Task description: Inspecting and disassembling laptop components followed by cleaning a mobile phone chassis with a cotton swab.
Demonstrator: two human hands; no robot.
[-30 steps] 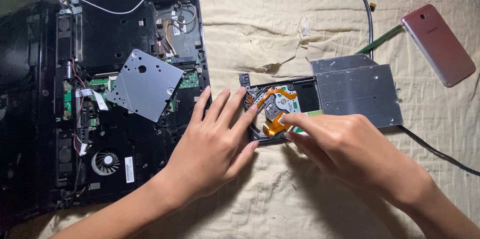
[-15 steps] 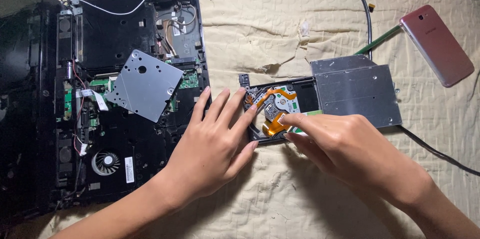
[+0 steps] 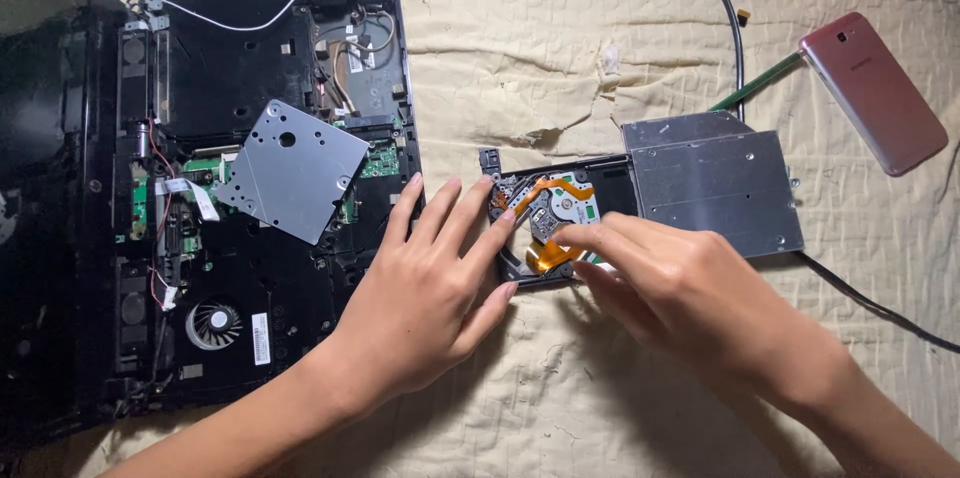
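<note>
Steadying the drive (image 3: 700, 178) with open left hand (image 3: 425, 303); right hand (image 3: 690, 298) seemingly pinching its orange ribbon (image 3: 548, 256), grip partly hidden.

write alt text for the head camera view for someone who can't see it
Two bare hands work on an opened optical drive lying on a cream cloth: the left hand presses its edge, the right hand fingers its exposed tray. A disassembled laptop lies to the left, a pink phone at upper right.
</note>
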